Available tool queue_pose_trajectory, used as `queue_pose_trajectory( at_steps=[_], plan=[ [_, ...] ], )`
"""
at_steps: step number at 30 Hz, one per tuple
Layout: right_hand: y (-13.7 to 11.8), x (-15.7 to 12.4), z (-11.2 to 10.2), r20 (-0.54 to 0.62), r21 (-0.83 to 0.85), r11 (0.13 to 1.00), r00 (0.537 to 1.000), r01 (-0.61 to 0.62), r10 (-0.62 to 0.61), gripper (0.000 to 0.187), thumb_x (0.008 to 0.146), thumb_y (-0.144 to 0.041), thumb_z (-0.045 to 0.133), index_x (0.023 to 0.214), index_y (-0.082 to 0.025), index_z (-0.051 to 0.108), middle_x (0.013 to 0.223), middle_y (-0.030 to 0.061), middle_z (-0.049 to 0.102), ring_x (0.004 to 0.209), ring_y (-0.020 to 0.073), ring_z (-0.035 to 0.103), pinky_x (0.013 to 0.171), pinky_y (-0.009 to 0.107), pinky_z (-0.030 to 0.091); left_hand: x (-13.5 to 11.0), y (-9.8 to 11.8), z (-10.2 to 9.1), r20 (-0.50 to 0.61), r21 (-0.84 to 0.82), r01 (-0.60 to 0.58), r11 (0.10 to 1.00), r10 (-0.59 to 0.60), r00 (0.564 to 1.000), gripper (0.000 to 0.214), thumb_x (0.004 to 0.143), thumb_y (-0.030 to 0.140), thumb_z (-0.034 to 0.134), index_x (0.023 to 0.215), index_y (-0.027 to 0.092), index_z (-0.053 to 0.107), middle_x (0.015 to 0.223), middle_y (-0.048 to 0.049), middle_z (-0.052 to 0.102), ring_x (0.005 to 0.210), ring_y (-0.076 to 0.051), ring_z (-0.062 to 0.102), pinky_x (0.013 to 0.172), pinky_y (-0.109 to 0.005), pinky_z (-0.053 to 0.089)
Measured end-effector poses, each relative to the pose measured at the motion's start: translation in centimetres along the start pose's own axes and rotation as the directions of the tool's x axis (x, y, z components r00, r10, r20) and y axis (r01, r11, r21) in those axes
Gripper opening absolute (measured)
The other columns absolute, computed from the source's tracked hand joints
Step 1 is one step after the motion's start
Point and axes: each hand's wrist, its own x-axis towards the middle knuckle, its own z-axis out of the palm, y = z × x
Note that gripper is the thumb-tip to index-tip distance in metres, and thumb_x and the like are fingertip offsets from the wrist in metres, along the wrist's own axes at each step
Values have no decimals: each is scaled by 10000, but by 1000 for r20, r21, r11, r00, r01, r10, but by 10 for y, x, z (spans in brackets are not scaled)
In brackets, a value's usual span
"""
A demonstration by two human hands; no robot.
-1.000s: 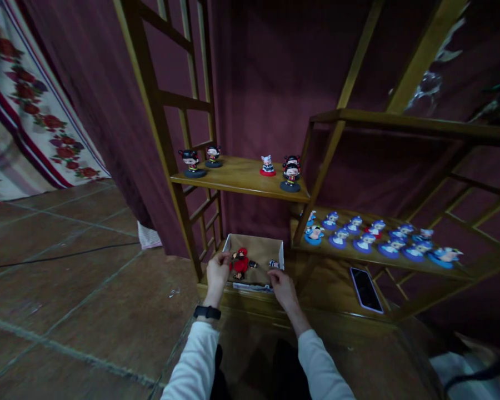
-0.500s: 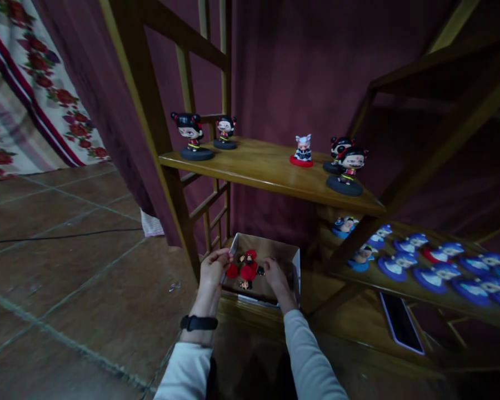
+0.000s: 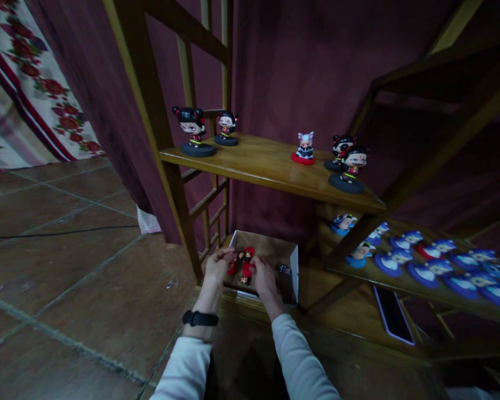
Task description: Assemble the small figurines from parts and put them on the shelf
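Two hands around a red piece in a shallow box

The person's left hand (image 3: 219, 268) and right hand (image 3: 265, 278) both reach into an open box (image 3: 294, 269) below a wooden shelf (image 3: 270, 166). A red piece (image 3: 246, 271) lies in the box between them, left of the right hand's fingers and right of the left hand's. The right hand is nearer: its bent fingertips come to the piece's right side and appear to touch it, though the dim light leaves it unclear whether they grasp it. The left hand's thumb and fingers are drawn close together over the box's left side, beside another red piece (image 3: 232, 269); I cannot tell whether anything is pinched there.

The piece between the hands looks roundish, so no long axis stands out. Just in front of it, toward the person, a dark-haired figure (image 3: 244, 280) lies on the box floor, also between the hands. A black-and-white figure (image 3: 284, 270) lies apart, to the right of the right hand near the box's right wall, its long axis running roughly across the box. That one is clear of both hands, with the right the closer.
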Motion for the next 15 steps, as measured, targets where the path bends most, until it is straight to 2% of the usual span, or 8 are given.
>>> queue_pose_trajectory(
  at_steps=[2, 5, 7, 9, 11, 12, 14, 15],
  plan=[
    [2, 3, -13, 18, 193, 981, 1000, -20, 17, 140, 784, -204, 489, 889, -227, 581, 843, 1, 635, 773, 140, 578, 710, 246, 413, -2, -5, 6, 30, 45, 28, 999, -29, 999, 308, 536, 273, 729, 796, 133, 640, 656, -24, 640, 570, -111, 583, 541, -216, 448],
    [3, 7, -30, 42, 443, 895, 996, 52, -79, 126, 759, -265, 521, 839, -200, 593, 769, -14, 635, 717, 125, 574, 670, 228, 429, -10, -10, 18, 126, 51, 87, 995, -93, 988, 309, 534, 267, 745, 798, 140, 646, 683, -27, 644, 580, -122, 597, 524, -221, 473],
    [3, 8, -36, 58, 522, 849, 991, 76, -124, 162, 749, -295, 527, 844, -191, 607, 761, -12, 639, 708, 126, 572, 661, 229, 436, -15, -11, 26, 214, 16, 138, 990, -138, 967, 285, 553, 256, 743, 797, 145, 647, 726, -39, 653, 607, -135, 615, 535, -241, 502],
    [5, 10, -41, 64, 532, 844, 990, 71, -124, 213, 773, -316, 492, 897, -197, 618, 822, 0, 653, 754, 135, 578, 687, 240, 440, -17, -11, 30, 231, -22, 149, 989, -140, 963, 212, 586, 220, 725, 761, 138, 639, 697, -37, 646, 583, -132, 613, 520, -244, 513],
    [12, 13, -48, 4, 426, 904, 999, 42, -48, 263, 813, -301, 428, 977, -208, 611, 948, 20, 648, 861, 149, 572, 761, 264, 428, -14, -10, 29, 142, -81, 118, 990, -106, 984, 114, 637, 168, 683, 722, 130, 618, 632, -21, 623, 534, -114, 596, 497, -231, 513],
    [18, 15, -52, -55, 319, 948, 998, 3, 15, 279, 824, -272, 406, 1008, -208, 605, 1014, 34, 632, 927, 159, 555, 810, 279, 411, -12, -8, 26, 84, -123, 104, 987, -95, 992, 68, 664, 140, 653, 711, 127, 604, 614, -15, 614, 524, -108, 592, 497, -227, 516],
    [31, 18, -58, -161, 19, 992, 979, -124, 126, 290, 803, -186, 421, 1025, -186, 607, 1106, 76, 590, 1045, 189, 497, 894, 307, 354, -6, -4, 19, 8, -235, 107, 966, -108, 994, 47, 701, 81, 594, 711, 126, 581, 622, -14, 614, 550, -110, 607, 535, -238, 536],
    [38, 20, -60, -156, -135, 976, 977, -169, 147, 290, 772, -149, 455, 1010, -173, 618, 1124, 97, 577, 1083, 211, 469, 916, 318, 329, -4, -2, 14, -2, -291, 125, 949, -131, 991, 69, 710, 56, 571, 710, 125, 571, 634, -16, 618, 572, -114, 618, 563, -252, 547]
  ],
)
